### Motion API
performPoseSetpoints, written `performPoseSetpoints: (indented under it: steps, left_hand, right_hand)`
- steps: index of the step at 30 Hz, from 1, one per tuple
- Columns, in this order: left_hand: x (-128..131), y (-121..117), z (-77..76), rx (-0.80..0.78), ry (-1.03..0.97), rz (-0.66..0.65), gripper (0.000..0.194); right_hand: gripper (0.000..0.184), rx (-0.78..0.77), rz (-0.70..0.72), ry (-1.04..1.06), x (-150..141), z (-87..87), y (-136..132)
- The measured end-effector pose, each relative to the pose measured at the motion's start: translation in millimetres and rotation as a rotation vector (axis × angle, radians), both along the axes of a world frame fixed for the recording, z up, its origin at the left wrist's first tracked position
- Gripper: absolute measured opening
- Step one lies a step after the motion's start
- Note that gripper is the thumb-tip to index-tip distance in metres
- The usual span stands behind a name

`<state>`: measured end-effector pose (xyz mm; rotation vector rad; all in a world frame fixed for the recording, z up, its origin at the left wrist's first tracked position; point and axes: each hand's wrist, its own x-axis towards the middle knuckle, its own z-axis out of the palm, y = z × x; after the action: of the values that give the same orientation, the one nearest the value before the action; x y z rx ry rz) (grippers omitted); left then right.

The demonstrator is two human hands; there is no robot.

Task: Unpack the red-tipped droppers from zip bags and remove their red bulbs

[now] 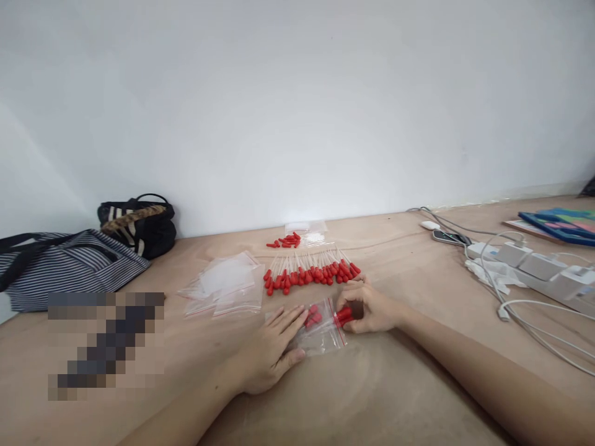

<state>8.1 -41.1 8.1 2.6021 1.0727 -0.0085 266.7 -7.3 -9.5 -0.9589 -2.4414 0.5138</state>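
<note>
A clear zip bag [320, 342] with a red seal line lies flat in front of me, with several red bulbs [313, 316] showing inside it. My left hand [274, 347] rests on the bag's left part, fingers stretched out. At the bag's right end, by the red seal, my right hand [369, 310] pinches red-bulbed droppers [344, 316] between thumb and fingers; their stems point left toward the bag. Just beyond both hands lies a row of droppers [309, 272] with red rubber bulbs and thin clear stems.
A stack of zip bags [227, 285] lies to the left. Loose red bulbs [289, 240] and another clear bag [312, 235] are near the wall. Striped and black bags [83, 263] stand far left. A power strip [534, 272] with chargers and cables occupies the right side, near blue-edged boards [558, 226].
</note>
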Motion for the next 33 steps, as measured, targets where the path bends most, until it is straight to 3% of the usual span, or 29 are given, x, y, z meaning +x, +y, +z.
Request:
performPoseSetpoints:
  steps: [5, 11, 16, 24, 29, 33]
  left_hand:
    - [-1, 1, -2.1, 0.020, -0.010, -0.015, 0.057]
    - [-2, 1, -2.3, 0.017, -0.031, -0.011, 0.055]
    - [-5, 3, -0.6, 0.013, -0.035, 0.000, 0.054]
    - [-4, 3, 1.3, 0.005, -0.012, 0.020, 0.054]
    - [-5, 3, 1.4, 0.002, -0.014, 0.016, 0.054]
    - [-6, 3, 1.3, 0.011, -0.051, 0.009, 0.053]
  right_hand:
    - [0.030, 0.023, 0.037, -0.062, -1, 2.1, -2]
    - [0.020, -0.012, 0.044, -0.178, 7, 6.9, 1]
    - [0.016, -0.132, -0.026, -0.257, 26, 13.2, 6]
    - [0.014, -0.410, -0.085, -0.389, 24, 20.2, 4]
    - [0.014, -0.514, -0.095, -0.314, 37, 22.0, 7]
    - [0.016, -0.689, -0.138, -0.085, 50, 23.9, 13]
